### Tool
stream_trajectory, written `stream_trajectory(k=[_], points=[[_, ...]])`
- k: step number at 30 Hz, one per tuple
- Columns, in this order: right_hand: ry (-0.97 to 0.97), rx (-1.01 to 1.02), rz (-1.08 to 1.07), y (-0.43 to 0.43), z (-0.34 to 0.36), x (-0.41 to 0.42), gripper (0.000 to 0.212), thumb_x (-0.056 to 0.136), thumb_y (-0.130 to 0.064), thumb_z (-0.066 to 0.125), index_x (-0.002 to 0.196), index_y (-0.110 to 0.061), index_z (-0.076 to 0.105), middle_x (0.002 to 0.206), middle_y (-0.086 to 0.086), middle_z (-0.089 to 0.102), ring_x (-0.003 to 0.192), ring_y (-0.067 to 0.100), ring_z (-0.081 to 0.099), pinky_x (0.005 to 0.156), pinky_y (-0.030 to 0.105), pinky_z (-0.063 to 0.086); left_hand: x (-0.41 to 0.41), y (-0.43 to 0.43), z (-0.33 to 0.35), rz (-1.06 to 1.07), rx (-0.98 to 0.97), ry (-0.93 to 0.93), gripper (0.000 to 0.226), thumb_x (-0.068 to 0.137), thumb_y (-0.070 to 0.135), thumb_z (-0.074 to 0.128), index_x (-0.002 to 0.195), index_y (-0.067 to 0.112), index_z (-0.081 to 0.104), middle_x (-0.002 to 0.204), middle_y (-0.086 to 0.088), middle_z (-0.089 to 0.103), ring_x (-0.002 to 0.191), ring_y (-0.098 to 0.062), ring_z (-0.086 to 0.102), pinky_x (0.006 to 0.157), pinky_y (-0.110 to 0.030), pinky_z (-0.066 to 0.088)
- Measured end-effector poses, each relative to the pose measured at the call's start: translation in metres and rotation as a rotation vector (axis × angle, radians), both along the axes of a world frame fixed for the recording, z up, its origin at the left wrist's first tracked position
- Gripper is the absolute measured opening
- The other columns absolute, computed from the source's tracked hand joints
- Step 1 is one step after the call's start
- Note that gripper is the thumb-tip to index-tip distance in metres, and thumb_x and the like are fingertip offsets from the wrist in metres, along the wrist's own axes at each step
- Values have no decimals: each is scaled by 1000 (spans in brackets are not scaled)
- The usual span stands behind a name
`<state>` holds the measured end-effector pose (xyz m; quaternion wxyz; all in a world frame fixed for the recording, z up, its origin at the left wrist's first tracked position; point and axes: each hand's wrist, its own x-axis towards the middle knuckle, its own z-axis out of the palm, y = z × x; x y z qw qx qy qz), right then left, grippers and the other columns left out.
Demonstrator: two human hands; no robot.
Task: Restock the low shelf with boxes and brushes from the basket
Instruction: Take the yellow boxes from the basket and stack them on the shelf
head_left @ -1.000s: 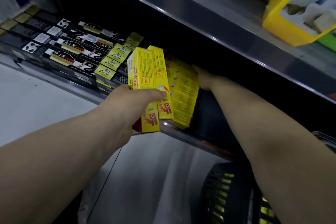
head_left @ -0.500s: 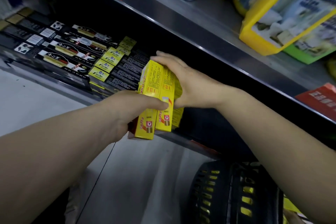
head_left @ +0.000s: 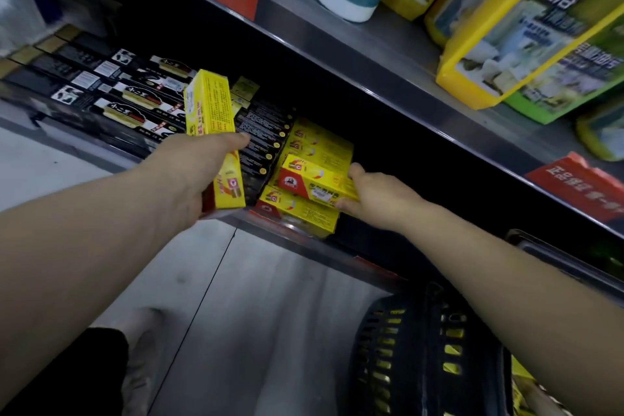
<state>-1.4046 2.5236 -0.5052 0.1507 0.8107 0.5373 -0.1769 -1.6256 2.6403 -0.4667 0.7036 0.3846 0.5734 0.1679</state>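
The restocking stood midway through the yellow boxes. The right hand (head_left: 374, 197) had its fingers curled round the near end of a yellow box (head_left: 312, 181) lying flat, thumb on its upper edge, the box resting on top of the stack of yellow boxes (head_left: 304, 209) already on the low shelf (head_left: 341, 253); beyond the fingertips more of the same boxes sat further in, toward the dark back of the shelf. The left hand (head_left: 199, 176) gripped a second yellow box (head_left: 212, 132) upright, its thumb across the front face and most of the box standing above the fingers, held just short of the black boxes (head_left: 260, 142) that lay past its thumb. The basket (head_left: 422, 348) waited below the right forearm, with yellow showing through its slots. As I judged it, the next move called for the right hand to square its box with the stack and let go, then take the upright box and lay it flat alongside.
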Motion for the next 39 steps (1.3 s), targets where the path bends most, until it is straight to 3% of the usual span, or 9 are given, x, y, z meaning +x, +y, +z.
stream_trajectory(k=[3,8,12,16,22,25,29,33,39], points=[[21,-105,6,15,-24,-8,59,91,-44,53,131,-9,28,88,6,47,79,24,48,61,31,37,-2,1,-1,-12,4,-13,34,77,32,74,98,14,55,80,-8,61,66,-23,59,53,-31,48],[23,-165,48,18,-47,-5,63,86,-40,62,131,-12,28,72,-3,41,77,24,49,57,32,39,0,0,1,-64,12,-9,31,74,34,76,79,16,51,79,-8,61,61,-22,59,37,-28,50],[2,-144,61,14,-55,-5,62,83,-39,65,127,-12,31,68,-5,38,74,23,48,51,30,36,4,-1,-2,-34,49,21,44,72,39,77,89,9,49,88,-8,63,77,-25,63,66,-36,54],[-9,-150,80,13,-54,-4,68,82,-42,66,130,-12,29,70,-5,41,73,22,48,49,30,37,6,-3,-3,-68,47,-5,38,73,39,76,81,14,49,78,-4,61,66,-18,61,55,-28,48],[-16,-229,64,15,-36,-9,93,71,-59,70,140,-16,22,128,8,52,106,26,55,76,35,49,5,-8,-2,-163,19,-14,35,74,22,78,95,3,57,69,-12,67,59,-28,66,49,-34,53],[186,62,0,22,-1,-19,118,62,-59,76,148,-27,3,151,5,22,134,27,32,105,41,37,8,-9,-3,-226,43,47,64,70,21,81,121,-2,52,98,-21,60,89,-39,61,64,-40,52],[212,460,297,22,47,-36,98,68,-42,79,146,-35,21,153,3,15,139,26,19,112,42,24,13,-14,-4,-406,128,76,59,64,22,83,118,12,60,88,0,65,77,-13,60,43,-22,48],[179,380,369,20,62,-35,50,76,-42,71,120,-24,55,140,-2,43,133,18,31,111,35,20,17,-18,-4,-409,190,45,52,66,22,83,114,16,61,89,4,66,62,-6,59,34,-11,43],[159,275,-136,1,32,2,41,89,-44,56,119,-20,41,92,-2,54,79,16,52,61,28,34,17,-8,-9,-157,352,88,31,84,26,66,112,16,56,86,9,54,66,1,45,49,-16,31]])
